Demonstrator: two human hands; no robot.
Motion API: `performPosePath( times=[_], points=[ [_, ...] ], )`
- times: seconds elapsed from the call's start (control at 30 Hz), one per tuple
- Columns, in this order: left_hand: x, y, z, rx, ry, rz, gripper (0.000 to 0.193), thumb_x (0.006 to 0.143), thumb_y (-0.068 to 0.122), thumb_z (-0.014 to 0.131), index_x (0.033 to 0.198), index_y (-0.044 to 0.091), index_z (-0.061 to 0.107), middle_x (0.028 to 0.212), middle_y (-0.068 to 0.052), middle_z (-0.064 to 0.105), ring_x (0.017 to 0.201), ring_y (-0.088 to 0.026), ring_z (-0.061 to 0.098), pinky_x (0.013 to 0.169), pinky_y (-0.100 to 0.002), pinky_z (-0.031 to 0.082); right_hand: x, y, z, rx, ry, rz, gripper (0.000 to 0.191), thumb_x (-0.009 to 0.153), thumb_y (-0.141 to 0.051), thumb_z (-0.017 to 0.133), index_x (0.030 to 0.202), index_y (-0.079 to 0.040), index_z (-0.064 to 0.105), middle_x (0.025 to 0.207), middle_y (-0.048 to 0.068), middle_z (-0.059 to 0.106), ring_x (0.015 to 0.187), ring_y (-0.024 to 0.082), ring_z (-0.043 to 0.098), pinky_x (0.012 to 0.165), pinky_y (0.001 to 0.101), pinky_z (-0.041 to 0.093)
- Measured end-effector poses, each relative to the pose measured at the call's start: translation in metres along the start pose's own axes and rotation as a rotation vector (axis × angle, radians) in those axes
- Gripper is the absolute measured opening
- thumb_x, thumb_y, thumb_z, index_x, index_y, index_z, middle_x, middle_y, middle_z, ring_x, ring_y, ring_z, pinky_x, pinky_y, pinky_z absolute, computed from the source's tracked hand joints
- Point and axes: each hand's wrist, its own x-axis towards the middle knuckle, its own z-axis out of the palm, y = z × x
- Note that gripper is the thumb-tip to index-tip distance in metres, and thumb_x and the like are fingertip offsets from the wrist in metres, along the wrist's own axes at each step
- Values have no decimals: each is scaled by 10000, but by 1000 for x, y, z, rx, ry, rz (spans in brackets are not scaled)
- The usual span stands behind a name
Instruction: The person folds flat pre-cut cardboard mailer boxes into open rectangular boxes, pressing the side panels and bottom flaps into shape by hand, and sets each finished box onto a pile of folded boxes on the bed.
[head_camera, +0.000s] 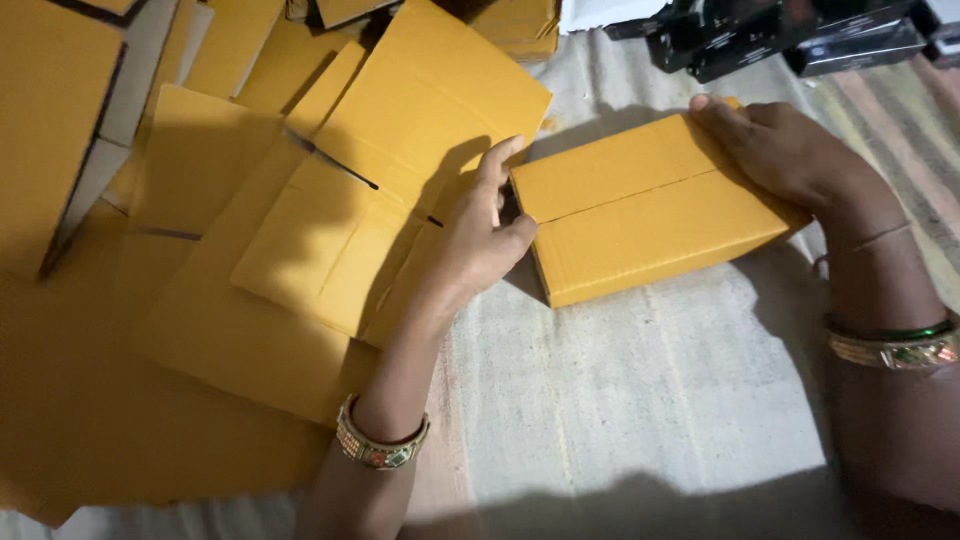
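Head view: flattened yellow corrugated cardboard blanks are heaped left on a pale striped woven cloth. At centre lies a closed yellow cardboard box, contents hidden. The left hand, fingers spread, touches its left end; the right hand presses flat on its far-right corner.

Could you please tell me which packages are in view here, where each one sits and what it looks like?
Closed yellow cardboard box: centre, rectangular, between both hands.
Flat yellow cardboard blanks: left, unfolded, overlapping in a pile.
Black glossy packages: top right, oblong, heaped on the striped cloth.
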Motion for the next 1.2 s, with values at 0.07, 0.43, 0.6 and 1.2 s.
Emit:
performPosePath(
  times=[0.07, 0.43, 0.6, 1.2],
  points=[
    [-1, 2, 2, 70, 44, 40, 774, 849, 72, 638, 1555, 166, 335, 1485, -248, 515, 1366, -355, 514, 1110, -434, 421, 1, -3, 0, -2, -13, 18, 959, 972, -813, 411, 1222, 66, 704, 1145, 350, 688, 1093, 450, 666, 996, 518, 486],
    [-16, 33, 64, 1203, 263, 180, 688, 905, 132, 539, 1519, -74, 307, 1614, -300, 227, 1540, -476, 118, 1197, -701, 3, -34, -28, -19, 218, -49, -68, 880, 957, -733, 435, 1291, 52, 649, 1198, 288, 692, 1064, 374, 675, 942, 462, 506],
    [10, 46, 124, 908, 112, 315, 681, 989, 238, 441, 1575, -60, 263, 1665, -287, 204, 1560, -448, 69, 1282, -611, 60, -30, -32, -13, 389, -63, -297, 733, 1038, -592, 402, 1416, 16, 560, 1309, 223, 678, 1159, 326, 643, 983, 422, 481],
    [69, 37, 81, 976, -76, -9, 986, 936, 777, 182, 1634, 88, 73, 1714, -93, 78, 1571, -320, 57, 1202, -721, -21, -26, -14, -14, 344, -36, -90, 658, 1046, -573, 415, 1437, -66, 568, 1294, 183, 668, 1170, 291, 619, 1035, 411, 455]
  ],
)
